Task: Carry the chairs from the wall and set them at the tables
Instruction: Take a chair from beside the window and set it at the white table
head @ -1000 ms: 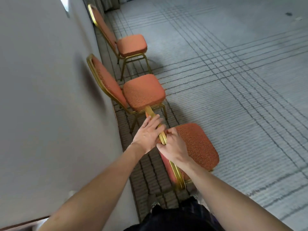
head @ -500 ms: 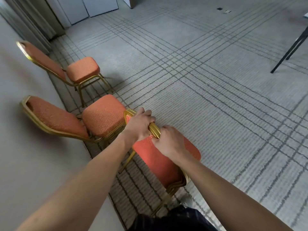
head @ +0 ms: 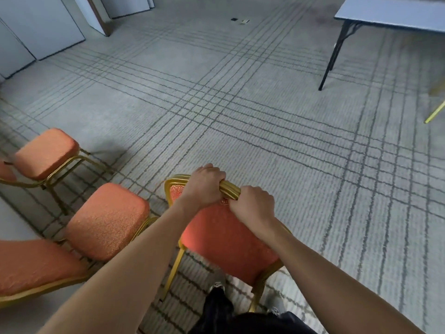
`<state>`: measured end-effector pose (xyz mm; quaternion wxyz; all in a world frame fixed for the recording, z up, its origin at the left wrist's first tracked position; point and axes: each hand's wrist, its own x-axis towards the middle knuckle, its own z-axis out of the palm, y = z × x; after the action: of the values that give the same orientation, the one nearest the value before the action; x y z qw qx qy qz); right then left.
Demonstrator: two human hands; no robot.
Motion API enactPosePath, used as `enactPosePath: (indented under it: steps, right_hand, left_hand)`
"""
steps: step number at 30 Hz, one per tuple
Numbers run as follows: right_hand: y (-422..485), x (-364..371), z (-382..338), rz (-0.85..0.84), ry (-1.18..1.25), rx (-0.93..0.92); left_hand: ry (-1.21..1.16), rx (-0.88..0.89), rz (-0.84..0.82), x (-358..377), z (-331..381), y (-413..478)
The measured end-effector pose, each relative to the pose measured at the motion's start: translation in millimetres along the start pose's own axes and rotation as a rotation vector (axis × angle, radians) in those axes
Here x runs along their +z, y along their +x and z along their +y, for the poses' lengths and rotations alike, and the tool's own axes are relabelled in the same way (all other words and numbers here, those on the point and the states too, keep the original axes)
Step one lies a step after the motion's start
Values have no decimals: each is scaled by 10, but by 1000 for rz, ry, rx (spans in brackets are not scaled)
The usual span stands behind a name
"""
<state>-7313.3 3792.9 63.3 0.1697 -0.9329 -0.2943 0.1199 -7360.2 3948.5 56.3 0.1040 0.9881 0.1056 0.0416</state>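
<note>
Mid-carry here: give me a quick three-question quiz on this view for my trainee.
1. True or false: the left hand and the right hand both have a grip on the top rail of the orange-cushioned, gold-framed chair.
2. Where in the head view is the pale grey folding table with black legs? A upper right; B lower left; C dead centre.
3. How many more orange-cushioned chairs stand to the left of the held one?

Key
1. True.
2. A.
3. Two: the nearer chair and the farther chair.
</note>
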Motion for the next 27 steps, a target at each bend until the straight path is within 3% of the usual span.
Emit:
enactPosePath:
  steps: [5,10,15,27]
  right_hand:
    - [254,-86,-10,-11,-8,172]
    - [392,-231,73,41,-64,254]
    - [554,-399,365,49,-48,299]
    - [1615,-1361,1865,134,-43,240]
  left_hand:
    - [-35,80,24,73,-95,330]
    - [122,116,-157,-52,76,664]
    - [134,176,-168,-66,291,998]
    - [134,203,-136,35,1405,2754]
